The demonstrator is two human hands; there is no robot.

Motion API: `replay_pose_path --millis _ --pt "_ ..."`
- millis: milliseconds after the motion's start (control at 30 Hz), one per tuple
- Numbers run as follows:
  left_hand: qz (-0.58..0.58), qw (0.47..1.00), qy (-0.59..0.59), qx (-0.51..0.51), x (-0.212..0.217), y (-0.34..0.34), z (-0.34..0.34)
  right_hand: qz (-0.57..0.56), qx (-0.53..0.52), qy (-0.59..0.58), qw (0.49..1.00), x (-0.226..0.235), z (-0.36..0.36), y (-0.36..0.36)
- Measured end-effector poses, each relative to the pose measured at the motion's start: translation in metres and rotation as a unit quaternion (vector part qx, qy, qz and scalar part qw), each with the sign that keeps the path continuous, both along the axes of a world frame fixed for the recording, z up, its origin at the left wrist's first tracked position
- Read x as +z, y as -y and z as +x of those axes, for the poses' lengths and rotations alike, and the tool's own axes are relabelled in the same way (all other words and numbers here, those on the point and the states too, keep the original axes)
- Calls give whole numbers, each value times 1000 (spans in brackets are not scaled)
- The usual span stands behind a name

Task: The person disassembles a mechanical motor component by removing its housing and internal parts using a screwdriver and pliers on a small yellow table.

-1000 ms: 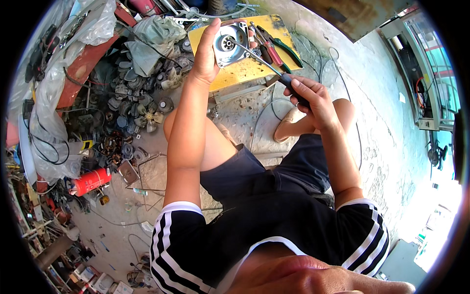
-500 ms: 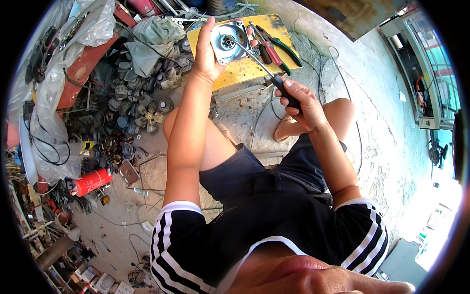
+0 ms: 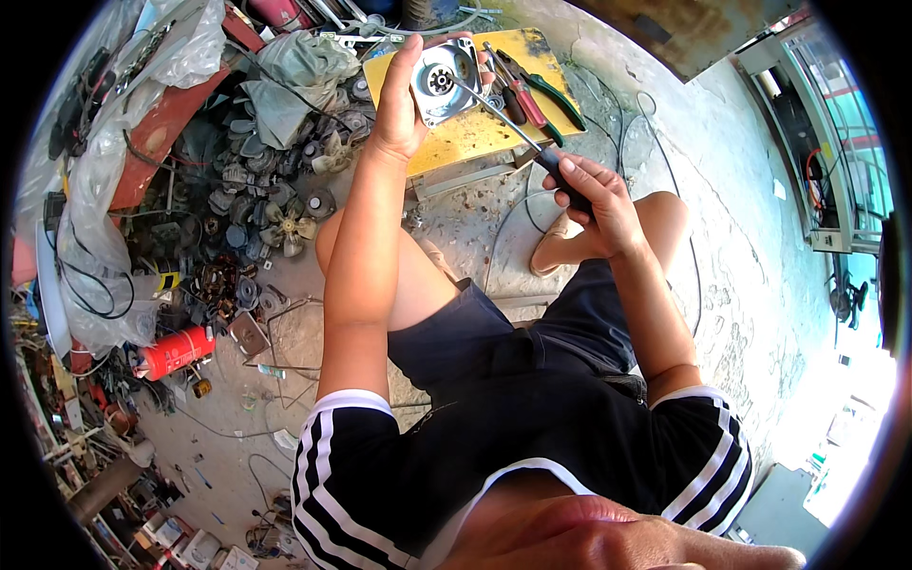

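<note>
Between left-hand fingers point(image 3: 407, 71), motor housing point(image 3: 443, 82) meets screwdriver point(image 3: 518, 133).

we can't see the left hand point(image 3: 404, 100) fingers, tucked behind the grey motor plate point(image 3: 445, 81) | screwdriver point(image 3: 518, 133) handle mostly buried in the right hand point(image 3: 594, 195) | far-left junk pile point(image 3: 256, 209) parts too small to tell
</note>
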State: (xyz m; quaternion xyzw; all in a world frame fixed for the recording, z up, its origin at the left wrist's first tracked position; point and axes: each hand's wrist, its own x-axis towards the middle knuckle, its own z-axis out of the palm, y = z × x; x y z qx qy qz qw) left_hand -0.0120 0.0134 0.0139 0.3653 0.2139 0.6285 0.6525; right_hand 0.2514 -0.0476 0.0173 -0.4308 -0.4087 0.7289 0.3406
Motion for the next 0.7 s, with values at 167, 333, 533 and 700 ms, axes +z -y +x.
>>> replay_pose_path --millis 167,333,533,700 --pt "0 1000 -1 -5 0 1 -1 27 2 30 999 2 -1 0" --pt "3 1000 -10 -11 -1 0 -1 91 3 88 992 1 0 -1" --pt "-6 1000 -6 -20 -4 1 -1 116 5 90 989 -1 -2 1" --pt "-14 999 -45 7 -5 2 3 63 0 56 996 -4 -2 0"
